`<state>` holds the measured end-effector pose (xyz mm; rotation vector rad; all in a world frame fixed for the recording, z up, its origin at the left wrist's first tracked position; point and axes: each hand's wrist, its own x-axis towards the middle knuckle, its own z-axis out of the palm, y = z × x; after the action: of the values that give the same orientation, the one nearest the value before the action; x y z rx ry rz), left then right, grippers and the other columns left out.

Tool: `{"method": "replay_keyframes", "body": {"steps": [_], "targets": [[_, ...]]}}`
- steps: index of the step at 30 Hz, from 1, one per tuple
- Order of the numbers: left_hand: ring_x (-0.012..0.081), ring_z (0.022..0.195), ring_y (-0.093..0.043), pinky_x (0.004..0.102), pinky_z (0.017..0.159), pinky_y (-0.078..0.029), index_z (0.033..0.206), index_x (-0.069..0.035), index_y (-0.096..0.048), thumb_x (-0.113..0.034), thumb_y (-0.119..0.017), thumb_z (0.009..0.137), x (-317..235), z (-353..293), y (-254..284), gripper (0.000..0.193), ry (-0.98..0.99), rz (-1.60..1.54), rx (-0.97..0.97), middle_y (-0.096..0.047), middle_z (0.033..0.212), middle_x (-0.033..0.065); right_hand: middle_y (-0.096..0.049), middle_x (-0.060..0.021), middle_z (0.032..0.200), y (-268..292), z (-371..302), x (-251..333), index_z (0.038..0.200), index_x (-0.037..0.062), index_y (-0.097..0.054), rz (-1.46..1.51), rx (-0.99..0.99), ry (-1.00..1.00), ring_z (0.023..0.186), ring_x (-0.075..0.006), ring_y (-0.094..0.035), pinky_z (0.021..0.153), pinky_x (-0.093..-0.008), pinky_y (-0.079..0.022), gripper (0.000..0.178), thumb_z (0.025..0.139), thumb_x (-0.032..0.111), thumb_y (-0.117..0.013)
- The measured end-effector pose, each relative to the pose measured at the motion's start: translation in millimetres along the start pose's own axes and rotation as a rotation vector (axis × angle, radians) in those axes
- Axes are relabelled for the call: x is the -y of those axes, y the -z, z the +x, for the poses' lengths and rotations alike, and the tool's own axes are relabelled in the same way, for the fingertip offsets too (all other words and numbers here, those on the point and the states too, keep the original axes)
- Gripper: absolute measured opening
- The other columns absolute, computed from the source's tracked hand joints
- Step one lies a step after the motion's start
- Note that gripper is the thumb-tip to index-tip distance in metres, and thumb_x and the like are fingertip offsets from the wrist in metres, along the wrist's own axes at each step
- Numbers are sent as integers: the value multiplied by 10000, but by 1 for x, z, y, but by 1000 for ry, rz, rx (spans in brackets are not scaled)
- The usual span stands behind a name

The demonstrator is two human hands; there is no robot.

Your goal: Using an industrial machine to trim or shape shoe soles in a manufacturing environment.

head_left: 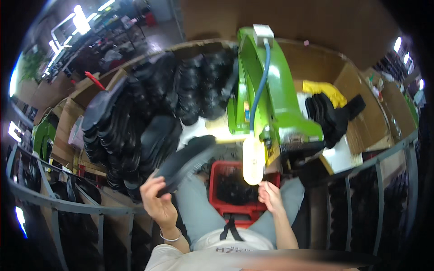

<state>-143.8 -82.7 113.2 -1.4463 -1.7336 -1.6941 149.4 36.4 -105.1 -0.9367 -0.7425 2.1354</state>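
In the head view, the left hand [158, 201] has its grip closed on one end of a curved black sole-shaped piece [187, 160] (blurred along its length), near the front edge of the cardboard-walled bench [368, 128], beside stacked black soles [108, 135] toward its left edge. The right hand [271, 198] is curled narrow beneath a glowing elongated lamp [253, 160]; whether its grip holds anything, one cannot tell.

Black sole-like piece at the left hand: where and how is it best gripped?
Probably grip the black sole-like piece near its lower end, coming from the lower left: it is long and slants up rightward, that end at the left hand.
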Motion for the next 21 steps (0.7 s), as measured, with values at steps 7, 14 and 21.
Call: {"method": "replay_keyframes", "body": {"steps": [7, 14, 21], "targets": [[390, 954, -606, 431, 818, -496, 953, 0, -542, -376, -596, 809, 16, -60, -40, 407, 82, -733, 810, -615, 977, 182, -547, -214, 1164, -29, -26, 2, 1388, -55, -239, 433, 429, -114, 1040, -261, -586, 890, -343, -482, 907, 829, 596, -534], [294, 1043, -549, 412, 941, -409, 858, -19, -504, -258, -487, 943, 0, -139, -130, 254, 554, -1276, 874, -539, 1089, 156, -525, -192, 1250, -14, -117, 30, 1323, -110, -340, 504, 265, -152, 1088, -238, -570, 943, -307, -439, 808, 668, 107, -760], [141, 988, -551, 280, 844, -461, 1237, 14, -480, -68, -608, 846, -60, -129, -153, 419, 1001, -1257, 864, -561, 1144, 119, -639, -97, 1044, -10, -134, 39, 1122, -64, -571, -314, -58, 123, 951, -153, -599, 851, -278, -462, 450, 718, 56, -728]]}}
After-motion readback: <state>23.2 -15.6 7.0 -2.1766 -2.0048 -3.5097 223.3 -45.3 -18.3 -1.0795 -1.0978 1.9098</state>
